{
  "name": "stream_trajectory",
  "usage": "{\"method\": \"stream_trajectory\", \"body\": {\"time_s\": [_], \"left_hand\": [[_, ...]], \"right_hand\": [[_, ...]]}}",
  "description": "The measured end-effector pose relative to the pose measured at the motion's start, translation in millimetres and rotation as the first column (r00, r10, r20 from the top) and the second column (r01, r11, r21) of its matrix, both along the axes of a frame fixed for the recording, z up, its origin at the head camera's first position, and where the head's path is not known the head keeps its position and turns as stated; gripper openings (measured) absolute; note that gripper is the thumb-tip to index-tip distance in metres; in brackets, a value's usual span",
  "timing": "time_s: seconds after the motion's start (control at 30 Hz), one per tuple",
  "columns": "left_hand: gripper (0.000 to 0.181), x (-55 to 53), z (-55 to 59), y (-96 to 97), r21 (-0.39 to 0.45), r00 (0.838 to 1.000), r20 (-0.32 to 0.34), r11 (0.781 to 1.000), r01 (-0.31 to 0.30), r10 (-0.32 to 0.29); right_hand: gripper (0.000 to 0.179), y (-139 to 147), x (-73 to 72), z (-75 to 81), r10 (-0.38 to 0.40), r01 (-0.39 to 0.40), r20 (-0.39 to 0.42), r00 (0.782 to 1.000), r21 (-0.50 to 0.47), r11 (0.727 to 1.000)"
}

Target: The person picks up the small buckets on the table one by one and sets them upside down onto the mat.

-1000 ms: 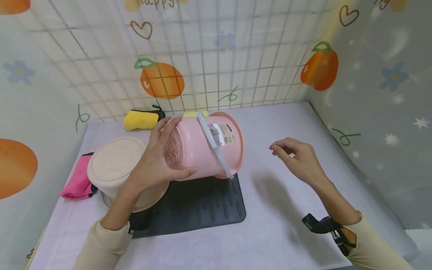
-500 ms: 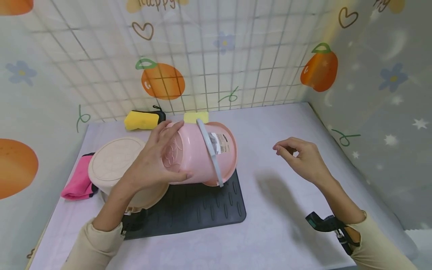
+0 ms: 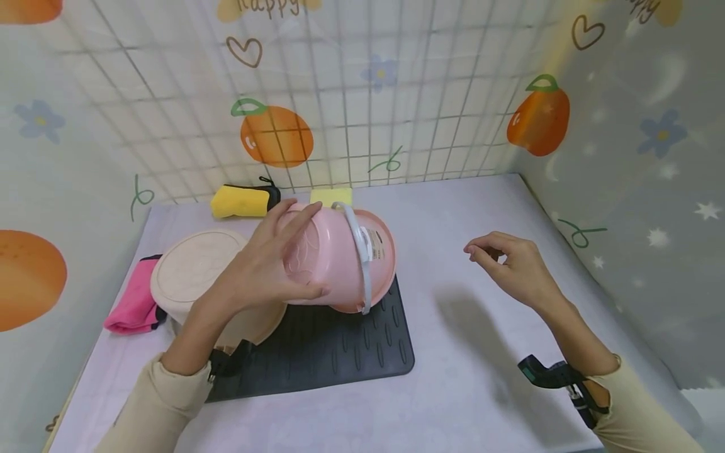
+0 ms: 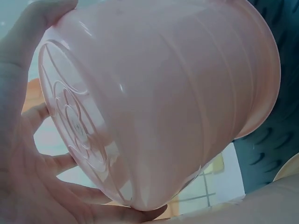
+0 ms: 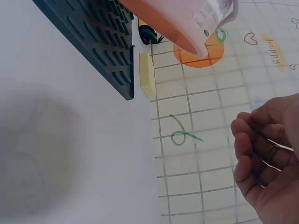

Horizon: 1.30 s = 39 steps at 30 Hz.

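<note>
My left hand (image 3: 252, 277) grips a pink plastic bucket (image 3: 334, 258) round its base, thumb on one side and fingers on the other. Tilted on its side, the bucket points its open rim to the right and down above a dark ribbed mat (image 3: 362, 352). A pale grey handle (image 3: 365, 270) hangs across it near a paper label. In the left wrist view the base (image 4: 74, 112) shows a raised flower pattern. Off to the right, my right hand (image 3: 512, 267) hovers over the table with loosely curled fingers, holding nothing.
A beige bucket (image 3: 189, 270) stands upside down on the mat's left part. Beside it lies a folded pink cloth item (image 3: 133, 305). At the back are a yellow pouch (image 3: 238, 201) and a pale yellow sponge-like block (image 3: 331, 197), before a wire grid wall.
The pink bucket has been lowered slightly and turned so its rim tips away, its handle swinging more upright. My right hand has drifted a little to the right, still holding nothing.
</note>
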<state>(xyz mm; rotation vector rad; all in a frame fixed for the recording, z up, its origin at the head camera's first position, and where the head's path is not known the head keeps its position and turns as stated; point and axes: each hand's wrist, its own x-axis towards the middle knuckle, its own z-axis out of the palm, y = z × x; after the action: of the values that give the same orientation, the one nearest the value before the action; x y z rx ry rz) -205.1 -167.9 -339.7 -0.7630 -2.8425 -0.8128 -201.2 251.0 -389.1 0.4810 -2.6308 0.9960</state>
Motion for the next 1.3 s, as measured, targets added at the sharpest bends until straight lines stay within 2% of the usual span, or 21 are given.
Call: {"method": "stream_trajectory", "body": {"time_s": [0.17, 0.67, 0.87, 1.07, 1.2, 1.3], "left_hand": [[0.114, -8.3, 0.1, 2.9, -0.011, 1.0, -0.019, 1.0, 0.012, -0.012], [0.109, -20.3, 5.0, 15.4, -0.102, 0.999, 0.039, 0.995, -0.005, 0.009], [0.108, -22.8, 14.8, 19.2, -0.216, 0.998, 0.059, 0.976, -0.001, 0.014], [0.107, -23.8, 19.2, 23.2, -0.32, 0.99, 0.14, 0.947, 0.018, 0.029], [0.109, -25.3, 17.7, 25.0, -0.352, 0.986, 0.164, 0.936, 0.02, 0.04], [0.108, -26.6, 16.3, 26.9, -0.347, 0.986, 0.165, 0.938, 0.02, 0.04]], "right_hand": [[0.012, 3.2, -2.4, -3.1, 0.003, -0.004, -0.005, 1.0, -0.007, 1.0], [0.013, 10.0, -2.5, -5.2, -0.002, 0.002, -0.029, 1.0, 0.023, 1.0], [0.011, 11.5, -3.7, -7.3, -0.004, 0.005, -0.036, 0.999, 0.021, 1.0], [0.011, 12.0, -3.2, -9.4, 0.01, -0.009, -0.045, 0.999, 0.02, 1.0], [0.011, 10.8, -3.1, -9.9, 0.024, -0.024, -0.043, 0.999, 0.022, 0.999], [0.011, 10.2, -3.4, -10.5, 0.029, -0.028, -0.04, 0.999, 0.022, 0.999]]}}
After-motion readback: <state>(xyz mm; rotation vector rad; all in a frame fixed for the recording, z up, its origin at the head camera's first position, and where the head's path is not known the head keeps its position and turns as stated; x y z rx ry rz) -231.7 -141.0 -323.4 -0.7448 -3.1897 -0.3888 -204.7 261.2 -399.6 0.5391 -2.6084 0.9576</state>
